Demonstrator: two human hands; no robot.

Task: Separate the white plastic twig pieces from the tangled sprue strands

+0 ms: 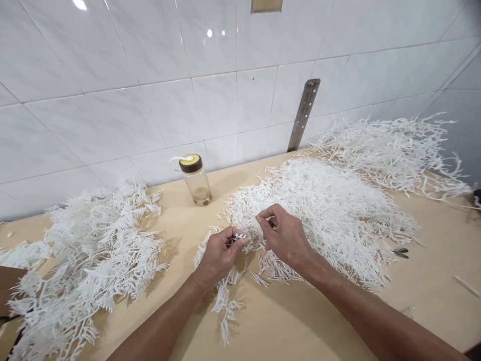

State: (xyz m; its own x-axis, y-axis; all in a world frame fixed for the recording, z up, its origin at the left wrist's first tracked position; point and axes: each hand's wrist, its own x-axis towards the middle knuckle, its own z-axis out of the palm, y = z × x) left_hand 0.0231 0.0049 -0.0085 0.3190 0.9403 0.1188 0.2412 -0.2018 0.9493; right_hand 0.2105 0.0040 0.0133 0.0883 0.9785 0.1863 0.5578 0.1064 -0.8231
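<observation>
My left hand [221, 253] is closed on a white branched strand with thin twig-like tips; its lower part [226, 306] hangs below the hand over the table. Some white tips stick out between thumb and forefinger. My right hand [281, 233] is pinched just to the right, thumb and forefinger together; anything between them is too small to make out. Beneath and beyond it spreads a large heap of short, thin white pieces [319, 200]. At the left lies a pile of white branched strands [112, 260], like those in my left hand.
A clear jar [197, 185] with a dark and yellow lid stands near the tiled wall [218, 110]. A perforated metal bar [303, 115] leans there. Longer white strands [391, 145] lie back right. Small dark clippers [401, 252] rest on the table [300, 321]. A brown box [11, 286] sits far left.
</observation>
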